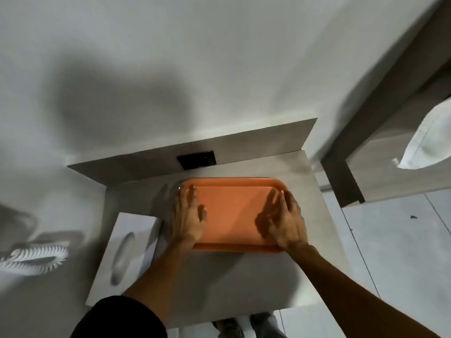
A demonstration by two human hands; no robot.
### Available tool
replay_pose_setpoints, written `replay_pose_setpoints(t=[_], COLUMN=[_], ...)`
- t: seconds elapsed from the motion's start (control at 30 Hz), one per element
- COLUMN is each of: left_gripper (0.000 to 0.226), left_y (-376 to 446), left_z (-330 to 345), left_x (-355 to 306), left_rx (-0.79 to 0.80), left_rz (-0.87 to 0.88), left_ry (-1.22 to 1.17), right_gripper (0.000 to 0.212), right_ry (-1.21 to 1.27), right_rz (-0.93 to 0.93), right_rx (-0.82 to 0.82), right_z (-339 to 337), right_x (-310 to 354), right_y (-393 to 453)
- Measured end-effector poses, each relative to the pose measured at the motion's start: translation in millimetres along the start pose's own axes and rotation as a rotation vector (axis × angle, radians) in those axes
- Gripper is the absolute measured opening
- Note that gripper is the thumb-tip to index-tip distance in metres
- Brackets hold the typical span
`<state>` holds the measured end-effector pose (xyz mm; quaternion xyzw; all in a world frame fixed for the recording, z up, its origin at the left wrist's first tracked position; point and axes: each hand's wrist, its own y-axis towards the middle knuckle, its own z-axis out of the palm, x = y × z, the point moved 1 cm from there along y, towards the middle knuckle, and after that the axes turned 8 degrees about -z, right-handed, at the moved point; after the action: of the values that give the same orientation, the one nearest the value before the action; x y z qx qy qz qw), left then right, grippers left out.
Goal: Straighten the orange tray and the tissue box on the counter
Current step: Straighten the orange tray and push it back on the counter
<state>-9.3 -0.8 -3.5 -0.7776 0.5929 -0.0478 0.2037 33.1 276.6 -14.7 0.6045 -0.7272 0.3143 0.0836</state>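
An orange tray lies flat on the pale counter, close to the back panel. My left hand rests palm down on the tray's left edge, fingers spread. My right hand lies flat on the tray's right side, fingers pointing away from me. A white tissue box with an oval slot sits at the counter's left edge, angled relative to the tray; neither hand touches it.
A black socket plate is set in the raised back panel. A white coiled cord hangs at the far left. A wooden frame and a white bag stand to the right. Floor tiles lie beyond the counter's right edge.
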Motion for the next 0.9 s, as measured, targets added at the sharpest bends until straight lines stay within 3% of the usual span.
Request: replay_pose_setpoints(t=[0.17,0.3,0.4,0.57,0.9], left_gripper=[0.073,0.068,0.055,0.039,0.043], left_y=[4.6,6.0,3.3,-6.3,-12.2], left_z=[3.1,-2.7,-1.3,5.9,21.5], left_x=[5.6,11.5,19.8,36.0,51.7], left_rx=[-0.038,-0.005,0.023,-0.048,-0.198], left_rz=[-0.264,-0.327,-0.4,-0.445,-0.413], left_ry=[-0.086,-0.084,-0.126,-0.326,-0.602], right_gripper=[0.092,0.055,0.044,0.034,0.03], right_ry=[0.184,0.276,0.305,0.308,0.277], right_rz=[0.133,0.247,0.27,0.24,0.139], right_rx=[-0.085,-0.157,-0.18,-0.216,-0.237], right_z=[5.1,6.5,6.2,-0.6,-0.9], right_x=[-14.7,-26.0,-28.6,-27.9,-19.9], right_y=[2.5,15.0,25.7,49.7,82.2])
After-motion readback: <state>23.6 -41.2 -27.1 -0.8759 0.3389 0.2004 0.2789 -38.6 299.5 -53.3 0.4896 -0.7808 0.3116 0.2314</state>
